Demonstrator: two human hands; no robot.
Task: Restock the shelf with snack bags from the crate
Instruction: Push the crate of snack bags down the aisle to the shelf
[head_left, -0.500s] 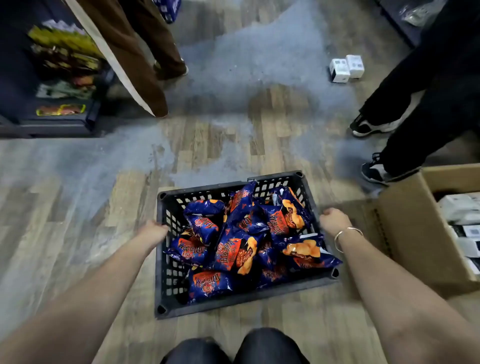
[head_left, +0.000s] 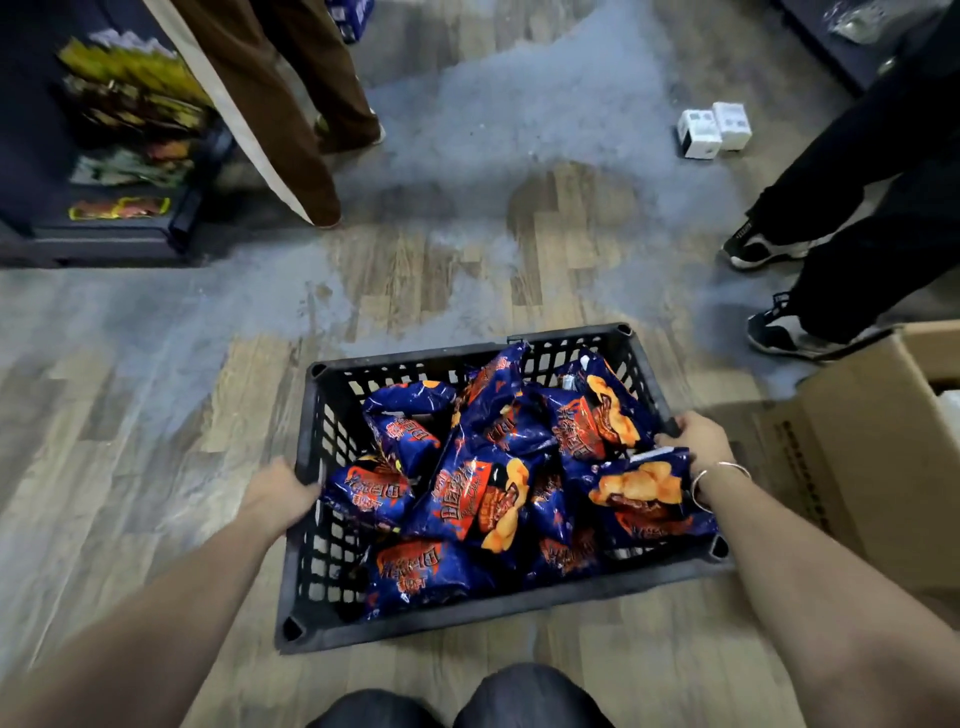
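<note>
I have the black crate (head_left: 519, 597) on the wood floor (head_left: 130, 467), heaped with blue snack bags (head_left: 467, 499). My left hand (head_left: 278, 493) grips its left rim, right hand (head_left: 693, 441) grips its right rim. The shelf (head_left: 104, 223) stands far left.

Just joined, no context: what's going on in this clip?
A person is gripping a black plastic crate by its two side rims, left hand on one side, right hand on the other. The crate sits on the wood floor, full of blue snack bags. The shelf stands off to the upper left, partly stocked. No bag is in hand yet. Two other people stand nearby.
</note>
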